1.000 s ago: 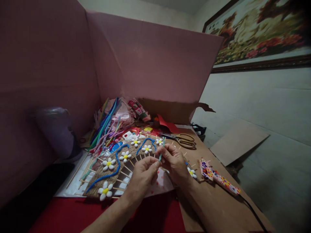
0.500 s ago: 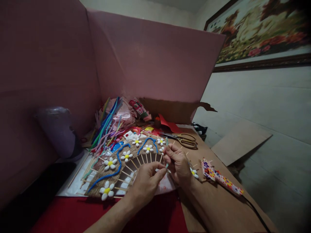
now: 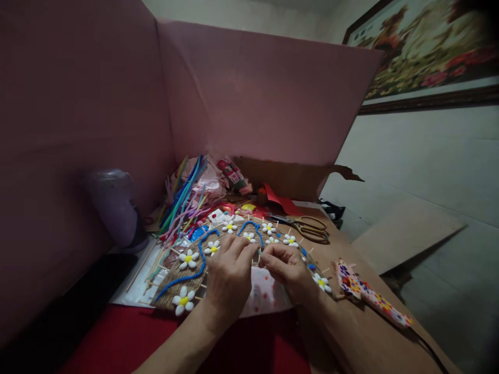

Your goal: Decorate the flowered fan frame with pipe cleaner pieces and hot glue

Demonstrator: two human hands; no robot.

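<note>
We find both hands low over a fan-shaped mat of woven brown twine on wooden spokes [image 3: 173, 276], their fingertips almost meeting. The right hand [image 3: 290, 270] has its grip closed: thumb and forefinger pinch a thin pale-teal stick [image 3: 258, 253]. Only a short end of the stick shows, pointing toward the left hand [image 3: 228, 278]. The left hand's fingers are curled, tips down on the mat and against that end. Its thumb is hidden under the hand, so we cannot tell whether this grip pinches the stick or only touches it. The stick sits right between the two grips, just over the mat.

On the mat we count nine white petal flowers with yellow centres [image 3: 188, 258], spread to the left of, beyond and to the right of the grips. We also count two blue pipe cleaners [image 3: 202, 258] laid in curves, a long one left of the left grip and a short arch just beyond it.

One pair of gold-handled scissors [image 3: 307, 227] lies on the brown counter [image 3: 336, 255] beyond the right grip. One long object covered in bright dotted patterns [image 3: 366, 295] lies to that grip's right, well apart. Beyond and left of the left grip sits a loose bundle of coloured pipe cleaners [image 3: 183, 195], too tangled for us to count. Farther left stands one rounded purple container [image 3: 115, 208].
</note>
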